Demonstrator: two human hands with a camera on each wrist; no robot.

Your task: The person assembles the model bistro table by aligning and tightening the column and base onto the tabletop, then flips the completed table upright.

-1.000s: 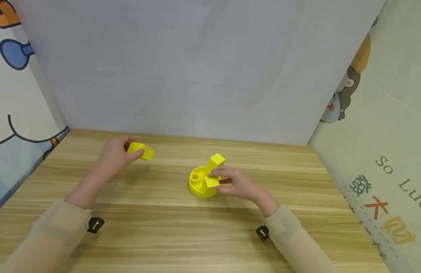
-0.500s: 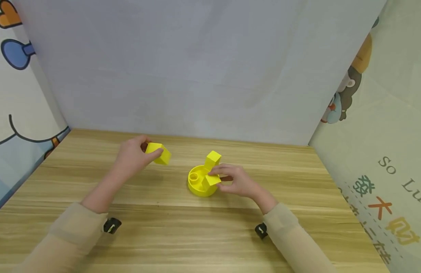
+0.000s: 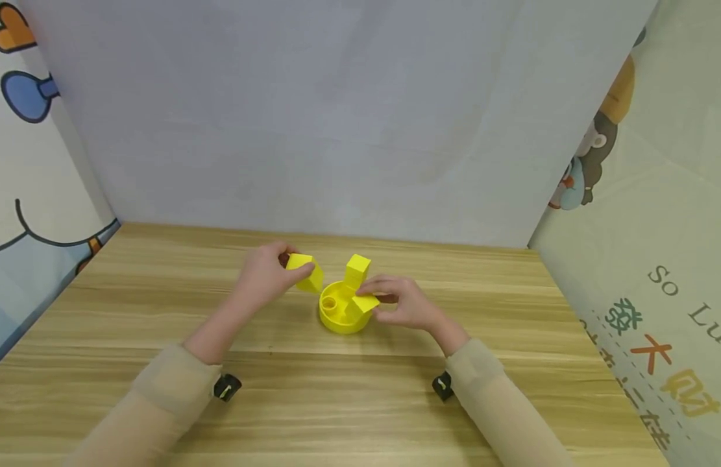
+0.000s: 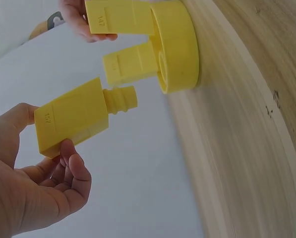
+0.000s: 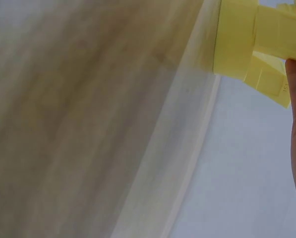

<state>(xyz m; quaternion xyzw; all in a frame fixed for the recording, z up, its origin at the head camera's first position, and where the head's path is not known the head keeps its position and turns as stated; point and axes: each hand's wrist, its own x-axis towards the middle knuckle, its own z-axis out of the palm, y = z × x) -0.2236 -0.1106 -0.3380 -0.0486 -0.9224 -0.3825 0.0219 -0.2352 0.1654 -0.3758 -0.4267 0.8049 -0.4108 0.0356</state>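
Observation:
My left hand [image 3: 265,272] pinches a yellow block [image 4: 71,119] between thumb and fingers, above the table. From its end a ridged, screw-like stem [image 4: 119,99] sticks out toward the round yellow base [image 3: 344,325]. Two similar blocks stand in that base. One is the rear block [image 3: 357,270]; the other, the near-right block [image 3: 365,303], is gripped by my right hand [image 3: 409,305]. A ring-shaped socket [image 3: 329,303] shows at the base's left side, close to the held block. In the right wrist view, the fingers lie along the near-right block [image 5: 279,34].
The wood-grain table [image 3: 313,402] runs under both arms. A pale cloth backdrop [image 3: 313,117] rises behind it, with printed cloth [image 3: 646,259] on the right and cartoon cloth [image 3: 39,162] on the left.
My left hand has carried its block rightward, close beside the base. The base has shifted slightly left and turned a little, its rear block swinging left, while my right hand keeps its grip.

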